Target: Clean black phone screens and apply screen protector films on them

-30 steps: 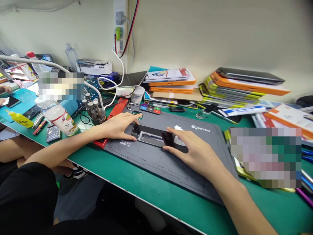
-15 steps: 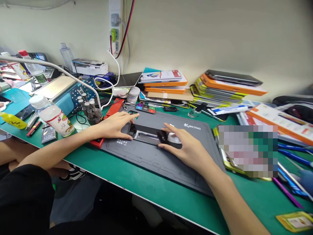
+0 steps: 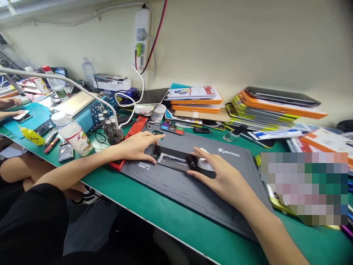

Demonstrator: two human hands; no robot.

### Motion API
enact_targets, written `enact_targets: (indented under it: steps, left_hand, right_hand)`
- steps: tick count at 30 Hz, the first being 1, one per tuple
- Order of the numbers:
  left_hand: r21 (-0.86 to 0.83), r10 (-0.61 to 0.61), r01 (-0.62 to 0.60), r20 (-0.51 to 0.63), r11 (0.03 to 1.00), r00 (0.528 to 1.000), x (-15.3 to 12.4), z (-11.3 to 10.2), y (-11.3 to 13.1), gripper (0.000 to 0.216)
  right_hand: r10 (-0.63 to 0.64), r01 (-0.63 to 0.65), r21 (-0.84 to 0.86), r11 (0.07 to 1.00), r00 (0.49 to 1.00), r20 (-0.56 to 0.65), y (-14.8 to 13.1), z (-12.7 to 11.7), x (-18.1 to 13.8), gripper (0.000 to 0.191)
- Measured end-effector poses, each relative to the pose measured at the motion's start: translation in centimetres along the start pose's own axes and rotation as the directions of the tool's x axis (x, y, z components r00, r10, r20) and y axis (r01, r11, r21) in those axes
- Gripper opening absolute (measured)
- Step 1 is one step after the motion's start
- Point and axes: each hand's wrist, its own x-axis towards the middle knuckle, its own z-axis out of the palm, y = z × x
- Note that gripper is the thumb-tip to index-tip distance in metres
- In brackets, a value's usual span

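Observation:
A black smartphone [image 3: 173, 157], its glossy face reflecting light, lies flat on a grey work mat [image 3: 176, 200]. At its left end is my left hand [image 3: 135, 147], fingers spread, the thumb by the near corner and the index finger stretched past the far side. My right hand [image 3: 220, 175] has the right end between thumb and index finger, one at each long edge. Partly behind the right hand sits a small white rounded object [image 3: 205, 164] whose kind I cannot make out. A dark green multi-lens camera part [image 3: 159, 135] shows beyond my left fingers.
Left of the mat stand a screwdriver holder [image 3: 111, 130] and a tilted plastic bottle [image 3: 73, 134]. Stacked orange boxes [image 3: 197, 99] line the wall. A white cable [image 3: 82, 90] crosses above the bench. Another person's hand [image 3: 13, 113] is at the far left.
The view has shifted, so the bench appears farther right and lower. Both hands keep about the same place at the smartphone's ends. The other person's hand shows more fully.

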Motion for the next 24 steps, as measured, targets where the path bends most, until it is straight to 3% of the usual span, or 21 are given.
enact_targets:
  steps: [13, 24]
  left_hand:
    - [0.017, -0.020, 0.019, 0.052, 1.000, 0.998, 0.0, -0.1, 0.2, 0.100]
    - [-0.015, -0.013, 0.014, 0.038, 1.000, 0.999, -0.3, -0.4, 0.0, 0.100]
  right_hand:
    - [0.001, -0.001, 0.011, 1.000, 1.000, 0.014, -0.6, -0.5, 0.0, 0.075]
    - [-0.076, 0.078, -0.061, 0.995, 0.996, 0.049, -1.2, -1.0, 0.4, 0.074]
